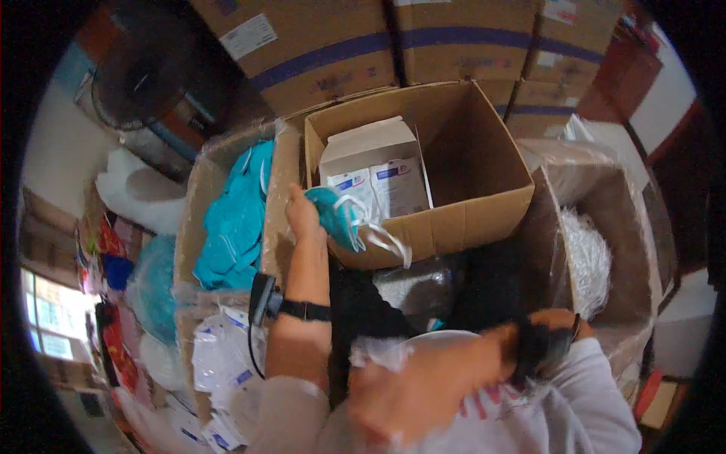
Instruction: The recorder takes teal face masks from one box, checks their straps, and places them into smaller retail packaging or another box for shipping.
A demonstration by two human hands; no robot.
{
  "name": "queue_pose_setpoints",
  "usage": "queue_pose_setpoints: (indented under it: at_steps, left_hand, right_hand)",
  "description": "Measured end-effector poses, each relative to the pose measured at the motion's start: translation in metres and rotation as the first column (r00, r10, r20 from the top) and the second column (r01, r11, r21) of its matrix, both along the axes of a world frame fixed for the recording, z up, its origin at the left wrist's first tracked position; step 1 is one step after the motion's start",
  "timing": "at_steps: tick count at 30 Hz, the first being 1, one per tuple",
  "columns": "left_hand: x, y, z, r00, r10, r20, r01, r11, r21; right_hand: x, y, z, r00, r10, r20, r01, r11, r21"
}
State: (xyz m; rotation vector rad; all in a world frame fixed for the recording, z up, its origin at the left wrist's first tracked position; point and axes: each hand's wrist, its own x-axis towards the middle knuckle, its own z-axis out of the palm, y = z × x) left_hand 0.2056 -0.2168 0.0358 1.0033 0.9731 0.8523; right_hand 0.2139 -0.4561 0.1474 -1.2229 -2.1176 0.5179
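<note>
My left hand (303, 215) is closed on the edge of a teal cup-shaped face mask (331, 215), whose white straps dangle to the right over the front wall of a cardboard box (446, 225). Inside that box stands a smaller open carton (376, 136) filled with white printed packets (398, 186). Close to my body, my right hand (412, 393) is smeared by motion. A pale, see-through scrap (380, 351) shows beside its fingers; whether they grip it cannot be made out. To the left, more teal masks (231, 219) lie heaped in a plastic-lined box.
At right, a plastic-lined box (556, 250) contains a bundle of white straps or clear wrap (586, 261). Loose white packets (223, 352) lie at lower left. Large taped cartons (465, 45) are stacked behind. A fan (117, 106) stands at far left.
</note>
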Motion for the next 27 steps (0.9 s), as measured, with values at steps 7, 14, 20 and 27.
queue_pose_setpoints:
  at_steps: [7, 14, 20, 27]
  left_hand:
    - [0.004, -0.048, 0.014, 0.976, -0.207, 0.066, 0.214, 0.968, -0.129]
    - [0.004, -0.074, 0.012, 0.977, -0.201, 0.066, 0.211, 0.948, -0.237]
    - [0.0, -0.062, -0.014, 0.986, -0.157, 0.048, 0.164, 0.959, -0.231]
    - [-0.01, -0.06, 0.001, 0.998, -0.019, -0.064, 0.001, 0.963, -0.271]
  right_hand:
    - [0.082, 0.034, -0.05, 0.23, -0.526, -0.819, 0.597, 0.741, -0.307]
    - [0.054, 0.03, -0.081, 0.131, -0.564, -0.815, 0.136, 0.825, -0.549]
    - [0.027, 0.017, -0.088, 0.529, -0.522, -0.669, 0.374, 0.851, -0.368]
    - [0.032, 0.008, -0.076, 0.601, -0.736, -0.311, 0.647, 0.677, -0.351]
